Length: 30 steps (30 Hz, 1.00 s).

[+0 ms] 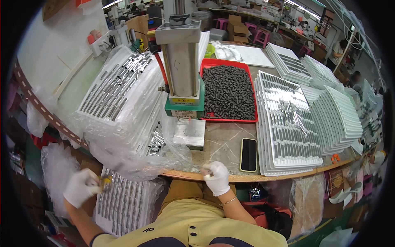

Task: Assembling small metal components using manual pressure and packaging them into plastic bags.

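Observation:
My left hand (81, 188), in a white glove, is out at the left, below the bench edge. Its fingers close on a small yellow-and-dark object (105, 180) whose kind I cannot make out. Just beneath it, a white tray of shiny metal tubes (123, 201) lies in clear plastic. White-gloved too, my right hand (217, 178) is at the bench's front edge with curled fingers; whatever is in them is hidden. Ahead of that hand stands a press with a metal cylinder (179, 66), above a metal block (189, 132). A phone (248, 154) lies to its right.
A red tray (256, 111) is heaped with short dark cylindrical parts (228, 92). Stacked white trays (267, 162) hold metal tubes at right. Plastic-wrapped stacks of tubes (115, 88) fill the left of the bench. Plastic film (135, 164) hangs over the front edge.

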{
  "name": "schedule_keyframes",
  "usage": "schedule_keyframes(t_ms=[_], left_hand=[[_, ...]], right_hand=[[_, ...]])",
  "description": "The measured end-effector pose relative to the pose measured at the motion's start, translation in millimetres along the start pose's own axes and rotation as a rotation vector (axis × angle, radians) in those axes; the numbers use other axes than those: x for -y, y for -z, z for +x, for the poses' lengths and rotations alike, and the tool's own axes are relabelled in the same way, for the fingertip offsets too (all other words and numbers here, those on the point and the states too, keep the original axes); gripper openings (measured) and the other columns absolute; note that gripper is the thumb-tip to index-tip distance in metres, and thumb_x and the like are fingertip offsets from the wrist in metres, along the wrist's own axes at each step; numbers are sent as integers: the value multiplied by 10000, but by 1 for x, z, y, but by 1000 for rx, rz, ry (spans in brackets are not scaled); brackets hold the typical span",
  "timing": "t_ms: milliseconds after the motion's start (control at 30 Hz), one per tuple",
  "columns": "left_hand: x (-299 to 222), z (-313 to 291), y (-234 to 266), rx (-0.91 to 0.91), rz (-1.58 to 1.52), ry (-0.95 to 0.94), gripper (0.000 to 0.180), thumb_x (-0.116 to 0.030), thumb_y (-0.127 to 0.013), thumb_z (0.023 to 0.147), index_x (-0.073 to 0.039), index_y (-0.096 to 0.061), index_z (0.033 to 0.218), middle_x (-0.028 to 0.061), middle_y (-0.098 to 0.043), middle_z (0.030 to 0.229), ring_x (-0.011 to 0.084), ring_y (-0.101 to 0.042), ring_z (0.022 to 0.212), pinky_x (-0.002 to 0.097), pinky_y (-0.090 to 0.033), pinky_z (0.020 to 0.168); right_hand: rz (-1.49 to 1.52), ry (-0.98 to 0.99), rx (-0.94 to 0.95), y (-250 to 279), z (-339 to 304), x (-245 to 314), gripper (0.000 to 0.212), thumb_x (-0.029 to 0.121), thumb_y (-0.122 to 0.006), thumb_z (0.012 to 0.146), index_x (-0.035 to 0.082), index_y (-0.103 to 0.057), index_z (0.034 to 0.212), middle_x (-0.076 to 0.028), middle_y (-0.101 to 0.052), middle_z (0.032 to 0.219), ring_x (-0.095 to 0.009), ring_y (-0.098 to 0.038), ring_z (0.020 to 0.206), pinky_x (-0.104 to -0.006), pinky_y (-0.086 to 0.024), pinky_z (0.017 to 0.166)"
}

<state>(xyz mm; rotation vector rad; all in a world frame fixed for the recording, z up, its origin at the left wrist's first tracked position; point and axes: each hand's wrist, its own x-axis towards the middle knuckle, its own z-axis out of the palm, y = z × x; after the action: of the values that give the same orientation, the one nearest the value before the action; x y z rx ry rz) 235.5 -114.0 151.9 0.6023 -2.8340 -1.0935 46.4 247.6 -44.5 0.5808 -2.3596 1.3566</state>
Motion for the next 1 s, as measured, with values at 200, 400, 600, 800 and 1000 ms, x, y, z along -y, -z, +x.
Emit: schedule_keyframes(t_ms=[200,400,600,800,1000], left_hand=[[-44,20,-132,392,-442,-46,210,-1,-717,639,-28,-593,806,0,-583,728,74,-532,640,220,-445,585],[-85,47,-219,238,-699,-280,240,38,-756,675,-49,-582,816,-50,-512,671,10,-417,572,186,-341,501],[-113,41,-268,190,-784,-661,265,-25,-828,650,-45,-601,785,-30,-525,618,30,-439,509,198,-363,474],[-104,43,-290,-1,-565,-795,299,-69,-832,646,-78,-591,823,26,-608,716,104,-540,520,240,-448,509],[-96,48,-295,-42,-416,-906,291,-81,-806,656,-96,-585,844,55,-607,709,232,-568,567,337,-443,522]], right_hand=[[307,-138,985,16,-8,48,163,210,-622,852,71,-707,861,-109,-676,877,-250,-639,816,-332,-504,753],[761,-655,476,31,-27,33,313,290,-606,907,44,-641,1097,5,-655,845,-44,-546,659,-191,-442,606],[941,-509,258,55,-21,32,412,363,-646,883,25,-606,1115,-33,-649,951,-83,-580,891,-243,-476,758],[1288,-751,217,45,-27,19,375,336,-664,873,13,-612,1058,-22,-624,856,-67,-546,706,-205,-424,576],[1215,-752,391,32,-29,10,329,309,-626,891,13,-587,1029,-2,-554,769,-67,-495,613,-201,-374,489]])
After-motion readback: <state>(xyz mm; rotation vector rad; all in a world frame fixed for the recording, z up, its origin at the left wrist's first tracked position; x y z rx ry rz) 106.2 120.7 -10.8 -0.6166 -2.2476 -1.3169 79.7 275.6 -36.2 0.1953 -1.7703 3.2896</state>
